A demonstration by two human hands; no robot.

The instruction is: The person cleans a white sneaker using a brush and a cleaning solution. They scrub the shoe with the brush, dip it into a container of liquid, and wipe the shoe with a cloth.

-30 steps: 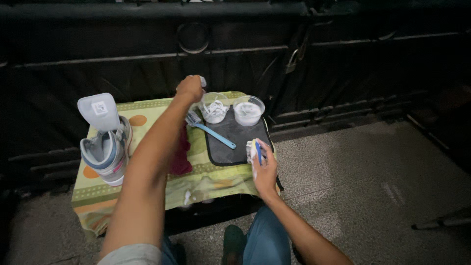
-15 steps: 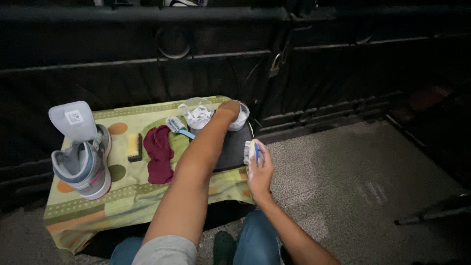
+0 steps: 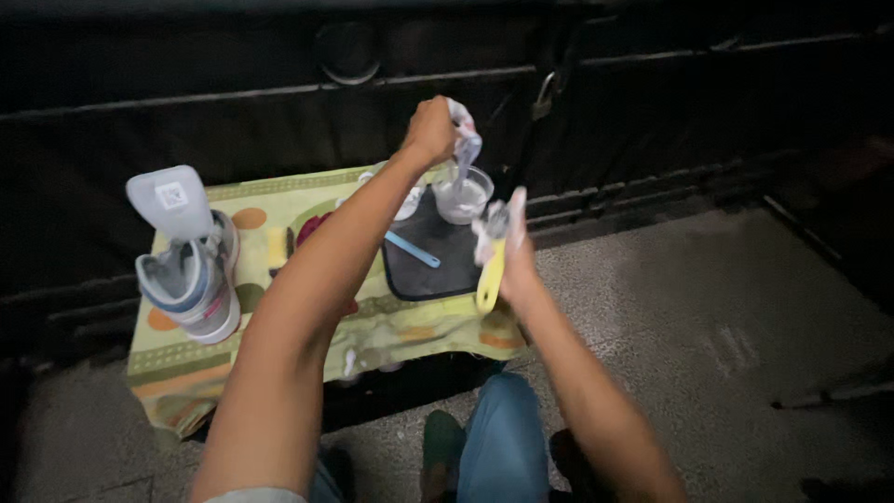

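Wringing wet cloth (image 3: 463, 140) over bowl (image 3: 463, 196) w/ left hand (image 3: 430, 129).

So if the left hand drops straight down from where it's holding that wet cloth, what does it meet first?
Probably the clear plastic cup on the black tray: the left hand holds the dripping white cloth right above it, though depth is unclear.

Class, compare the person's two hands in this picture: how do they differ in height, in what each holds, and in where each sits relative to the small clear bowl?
The left hand is raised high; the right hand sits lower, nearer the person. The left hand grips a pale, limp cloth-like piece dangling over the clear bowl; the right hand holds a yellow-handled brush beside the bowl, above the black tray. Both are closed around something, above the cloth-covered table.
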